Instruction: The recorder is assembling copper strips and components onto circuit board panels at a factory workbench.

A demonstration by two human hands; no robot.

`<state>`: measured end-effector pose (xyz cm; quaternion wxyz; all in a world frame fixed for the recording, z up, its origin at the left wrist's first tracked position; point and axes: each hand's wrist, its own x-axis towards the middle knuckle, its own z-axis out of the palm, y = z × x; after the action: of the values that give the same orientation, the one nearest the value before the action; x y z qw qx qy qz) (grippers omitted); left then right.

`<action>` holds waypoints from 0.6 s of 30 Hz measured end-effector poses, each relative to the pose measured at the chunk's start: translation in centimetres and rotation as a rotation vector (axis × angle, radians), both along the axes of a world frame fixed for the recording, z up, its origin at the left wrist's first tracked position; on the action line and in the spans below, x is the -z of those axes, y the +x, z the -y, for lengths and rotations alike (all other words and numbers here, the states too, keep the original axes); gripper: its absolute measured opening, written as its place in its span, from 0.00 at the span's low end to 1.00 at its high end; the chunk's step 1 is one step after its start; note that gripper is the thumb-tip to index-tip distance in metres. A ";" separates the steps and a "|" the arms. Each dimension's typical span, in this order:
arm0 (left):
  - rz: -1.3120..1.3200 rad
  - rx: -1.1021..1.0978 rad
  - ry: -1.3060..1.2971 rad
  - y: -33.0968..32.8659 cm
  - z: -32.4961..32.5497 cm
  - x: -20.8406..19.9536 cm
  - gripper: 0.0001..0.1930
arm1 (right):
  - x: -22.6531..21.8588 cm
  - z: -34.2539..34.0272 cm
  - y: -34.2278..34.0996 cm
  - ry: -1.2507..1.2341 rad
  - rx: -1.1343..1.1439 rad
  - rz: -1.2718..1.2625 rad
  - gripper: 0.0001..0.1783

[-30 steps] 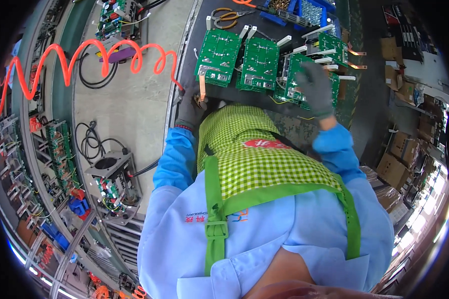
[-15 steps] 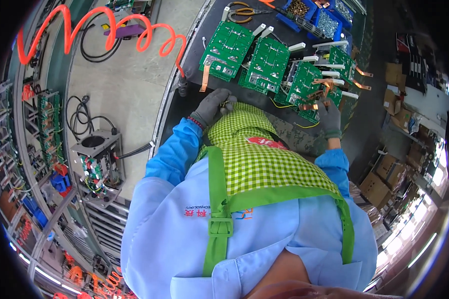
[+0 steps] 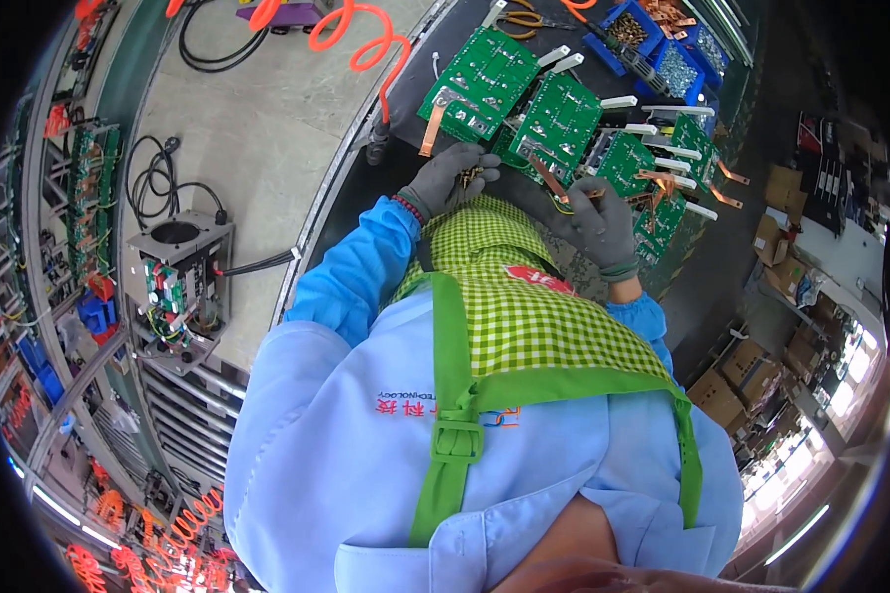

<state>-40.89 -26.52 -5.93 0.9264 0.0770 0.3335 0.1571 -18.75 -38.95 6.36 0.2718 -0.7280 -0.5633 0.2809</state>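
The fingers of the right hand (image 3: 603,225), in a grey knitted glove right of the frame's centre, are closed on a flat, narrow copper strip (image 3: 546,175); its near end lies at the fingertips, and the rest slants toward the upper left, over the lower edge of a green rectangular circuit board (image 3: 559,117) with white posts. The fingers of the left hand (image 3: 447,181), in a matching glove above the frame's centre, are curled around small brass-coloured pieces (image 3: 468,178), which show between thumb and fingertips. Just above that hand, a bent copper tab (image 3: 432,128) hangs off the lower edge of another green circuit board (image 3: 485,74) at upper centre. Just right of the right hand, a cluster of copper pieces (image 3: 660,188) lies across more green circuit boards (image 3: 623,163) in the upper right. All these boards stand on a dark surface (image 3: 351,193). Farther out, at the top right, are blue plastic bins (image 3: 677,71) of small metal parts; orange-handled pliers (image 3: 522,18) lie at the top centre, and a coiled red hose (image 3: 361,57) hangs at the upper left.
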 end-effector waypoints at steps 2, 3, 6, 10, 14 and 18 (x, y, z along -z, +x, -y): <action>-0.029 -0.019 0.017 0.2 0.2 0.1 0.13 | -0.9 -1.1 -1.5 -0.029 0.042 -0.123 0.08; -0.032 -0.058 0.000 0.3 0.3 0.6 0.12 | -1.3 -1.4 -1.9 -0.059 0.094 -0.244 0.08; -0.082 -0.052 0.334 0.6 0.8 3.6 0.10 | -0.7 -1.6 -2.4 -0.002 0.042 -0.144 0.09; 0.043 -0.254 -0.134 1.6 0.1 2.5 0.09 | -0.6 -1.9 -2.9 -0.057 0.031 -0.137 0.09; 0.077 -0.363 -0.291 3.1 -0.3 2.7 0.08 | -0.4 -2.0 -3.1 -0.013 -0.041 -0.109 0.11; 0.053 -0.399 -0.315 3.5 -0.8 2.6 0.09 | -0.4 -2.4 -3.7 0.014 -0.013 -0.138 0.12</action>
<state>-37.34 -25.71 -8.55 0.8859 -0.1401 0.3381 0.2849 -22.46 -36.58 6.73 0.3134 -0.7011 -0.5500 0.3282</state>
